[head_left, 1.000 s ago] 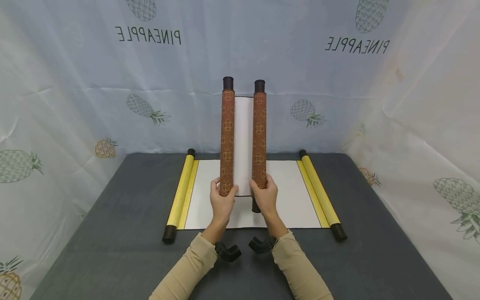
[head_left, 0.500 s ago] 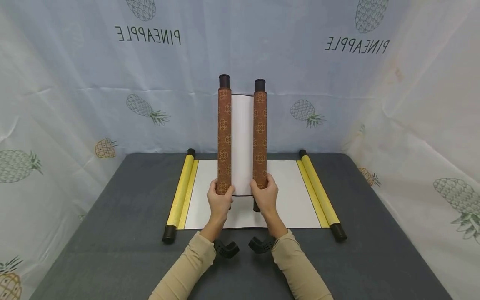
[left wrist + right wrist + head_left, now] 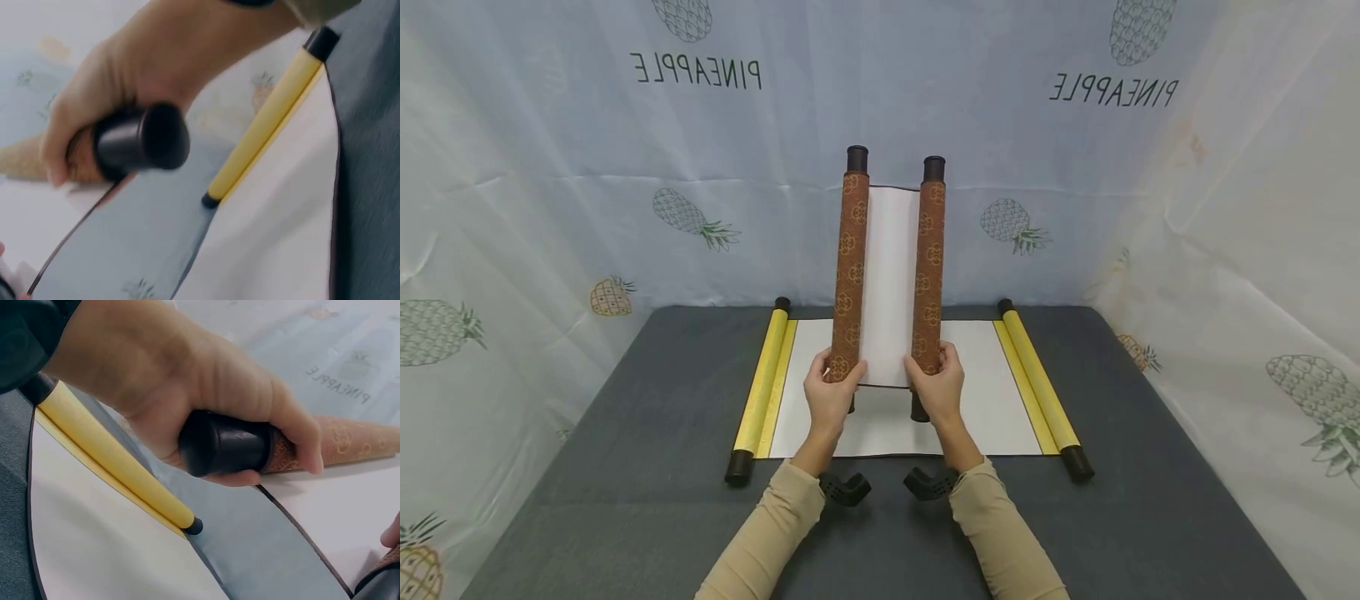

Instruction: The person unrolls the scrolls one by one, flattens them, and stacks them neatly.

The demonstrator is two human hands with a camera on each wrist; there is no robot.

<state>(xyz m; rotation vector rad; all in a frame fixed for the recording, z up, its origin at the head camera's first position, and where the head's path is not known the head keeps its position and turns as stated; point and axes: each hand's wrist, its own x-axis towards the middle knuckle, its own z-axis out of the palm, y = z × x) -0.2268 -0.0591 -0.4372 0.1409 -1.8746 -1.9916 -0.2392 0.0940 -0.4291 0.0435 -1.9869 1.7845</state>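
Note:
A brown patterned scroll with black end knobs is held up, partly unrolled, above the table. White paper spans the gap between its two rolls. My left hand grips the lower end of the left roll, thumb on its inner side. Around the lower end of the right roll, my right hand curls its fingers. Black knobs jut out below the grip in both wrist views. Beneath lies a second scroll, spread flat, with yellow rolls at its two sides and white paper between them.
The dark grey table extends around the yellow scroll. Behind and at the sides hangs a pale curtain printed with pineapples. Black camera mounts are strapped at both wrists.
The brown rolls have moved farther apart, showing a wider strip of white paper. The left hand has shifted left and slightly up, the right hand a little right. The yellow scroll stays put.

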